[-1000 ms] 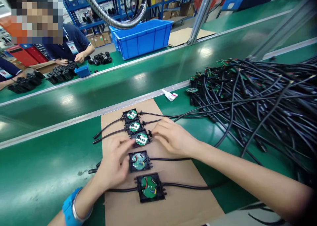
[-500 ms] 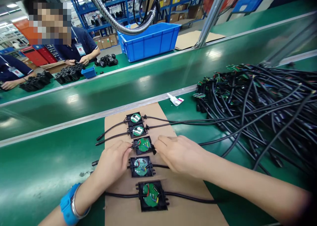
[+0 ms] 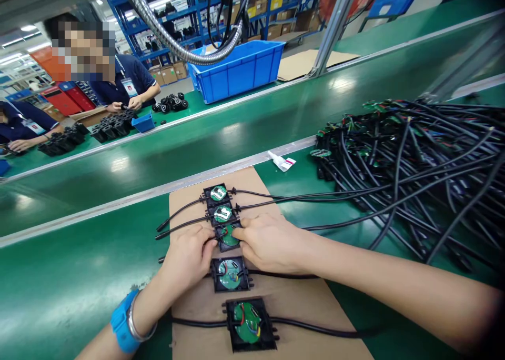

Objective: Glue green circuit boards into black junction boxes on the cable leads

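Head cam: both my hands are at the 3rd case point(image 3: 228, 248), counting from the far edge of the card point(image 3: 307, 323). Its board point(image 3: 229, 238) sits inside, green side up. L hand point(image 3: 192, 248) has fingertips drawn narrow at the case's L side; can't tell if they grip anything or just brace it. R hand point(image 3: 274, 241) has its index on the board's R edge, thumb curled low by the case; anything under the palm is hidden. Prob. step in hand: settling the board in that case. Next move, I'd judge, calls for light fingertip pressure, board flat & any wiring kept inside the rim. 1st board point(image 3: 218, 192) & 2nd board point(image 3: 222, 214), toward the far edge, show white patches; 4th board point(image 3: 230, 274) & 5th board point(image 3: 249, 331), toward the near edge, lie green side up. Cable pile point(image 3: 394, 155) is off the card's R edge, on the table point(image 3: 98, 276). Labels: tube point(image 3: 282, 161), just past the card's far R corner, has pink print, too small to read. Badge point(image 3: 129, 88) on a co-worker point(image 3: 144, 81): same, no legible txt. Blue bin point(image 3: 240, 70): no brand I can make out.
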`<action>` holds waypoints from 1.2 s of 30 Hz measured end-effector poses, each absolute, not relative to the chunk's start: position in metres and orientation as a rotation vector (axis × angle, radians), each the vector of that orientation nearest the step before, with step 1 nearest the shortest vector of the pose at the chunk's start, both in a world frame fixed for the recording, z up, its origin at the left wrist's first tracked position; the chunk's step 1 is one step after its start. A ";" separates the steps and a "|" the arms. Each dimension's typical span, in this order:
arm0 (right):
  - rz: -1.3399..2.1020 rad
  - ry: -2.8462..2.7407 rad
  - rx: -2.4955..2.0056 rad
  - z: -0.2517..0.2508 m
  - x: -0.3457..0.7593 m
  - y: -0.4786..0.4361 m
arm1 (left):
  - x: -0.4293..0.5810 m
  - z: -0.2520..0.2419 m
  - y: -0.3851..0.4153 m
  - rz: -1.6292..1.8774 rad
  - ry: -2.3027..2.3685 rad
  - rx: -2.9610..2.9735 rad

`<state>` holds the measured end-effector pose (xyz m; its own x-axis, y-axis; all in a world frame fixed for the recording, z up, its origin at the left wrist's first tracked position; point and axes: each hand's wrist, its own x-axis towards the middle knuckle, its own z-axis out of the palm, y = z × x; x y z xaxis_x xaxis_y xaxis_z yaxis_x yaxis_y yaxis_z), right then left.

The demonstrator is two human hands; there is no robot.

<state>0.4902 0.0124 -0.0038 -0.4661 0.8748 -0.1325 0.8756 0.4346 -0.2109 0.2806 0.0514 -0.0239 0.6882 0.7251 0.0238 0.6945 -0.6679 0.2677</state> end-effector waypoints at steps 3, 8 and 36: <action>-0.428 2.645 1.631 -0.005 0.489 0.015 | 0.281 -0.024 0.052 0.158 1.152 2.714; -0.463 2.591 1.625 -0.003 0.486 0.015 | 0.288 -0.024 0.045 -0.103 1.137 3.036; -0.697 2.610 1.727 -0.010 0.509 0.003 | 0.291 -0.041 0.048 0.282 0.685 2.739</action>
